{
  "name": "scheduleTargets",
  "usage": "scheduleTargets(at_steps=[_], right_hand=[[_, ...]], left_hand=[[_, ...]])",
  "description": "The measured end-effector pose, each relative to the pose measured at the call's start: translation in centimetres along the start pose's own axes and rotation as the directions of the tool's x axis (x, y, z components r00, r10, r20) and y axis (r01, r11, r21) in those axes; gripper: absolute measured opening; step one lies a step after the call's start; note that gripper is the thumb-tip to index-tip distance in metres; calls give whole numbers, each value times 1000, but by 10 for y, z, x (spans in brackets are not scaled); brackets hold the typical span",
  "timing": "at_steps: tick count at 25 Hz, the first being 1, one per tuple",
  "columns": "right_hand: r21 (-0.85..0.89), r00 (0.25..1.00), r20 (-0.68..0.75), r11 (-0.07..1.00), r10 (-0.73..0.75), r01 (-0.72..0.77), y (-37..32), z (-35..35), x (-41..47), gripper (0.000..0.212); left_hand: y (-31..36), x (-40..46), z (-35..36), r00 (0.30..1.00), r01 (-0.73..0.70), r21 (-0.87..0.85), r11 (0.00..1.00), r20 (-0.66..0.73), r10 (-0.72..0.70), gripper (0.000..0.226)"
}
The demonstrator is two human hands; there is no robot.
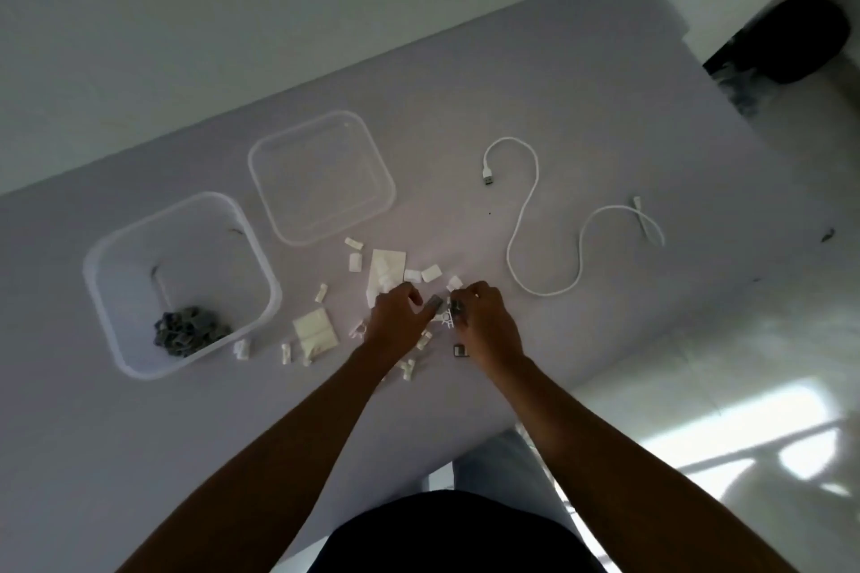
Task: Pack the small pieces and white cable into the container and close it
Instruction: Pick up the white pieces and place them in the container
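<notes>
Head view: both hands meet mid-table over the scattered small pieces (pixel 386 275), the left hand (pixel 395 316) and right hand (pixel 484 316) curled close together, seemingly pinching small bits; exactly what each grips I cannot tell. Light, rigid, easily dropped, they look best scooped in clusters. The white cable (pixel 526 219), limp, lies toward the right edge; the container (pixel 116 293) stands open leftward, lid (pixel 321 177) beside it.
</notes>
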State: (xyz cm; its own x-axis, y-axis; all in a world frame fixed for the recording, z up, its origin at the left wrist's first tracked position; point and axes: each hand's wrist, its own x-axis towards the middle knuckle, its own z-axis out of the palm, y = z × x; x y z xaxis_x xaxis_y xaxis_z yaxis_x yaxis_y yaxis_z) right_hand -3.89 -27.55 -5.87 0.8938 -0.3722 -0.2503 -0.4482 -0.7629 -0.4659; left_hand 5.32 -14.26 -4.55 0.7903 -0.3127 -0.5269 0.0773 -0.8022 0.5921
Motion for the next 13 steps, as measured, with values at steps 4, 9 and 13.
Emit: scheduleTargets(at_steps=[4, 9, 13], right_hand=[[69, 996, -89, 998, -9, 15, 5, 0, -3, 16], [653, 901, -86, 707, 425, -271, 9, -13, -19, 10], [940, 831, 340, -136, 440, -312, 4, -28, -39, 20]], left_hand=[[8, 9, 15, 998, -67, 75, 995, 24, 65, 34], [2, 19, 17, 996, -87, 79, 993, 27, 85, 18], [5, 16, 7, 1000, 21, -73, 997, 14, -20, 18]])
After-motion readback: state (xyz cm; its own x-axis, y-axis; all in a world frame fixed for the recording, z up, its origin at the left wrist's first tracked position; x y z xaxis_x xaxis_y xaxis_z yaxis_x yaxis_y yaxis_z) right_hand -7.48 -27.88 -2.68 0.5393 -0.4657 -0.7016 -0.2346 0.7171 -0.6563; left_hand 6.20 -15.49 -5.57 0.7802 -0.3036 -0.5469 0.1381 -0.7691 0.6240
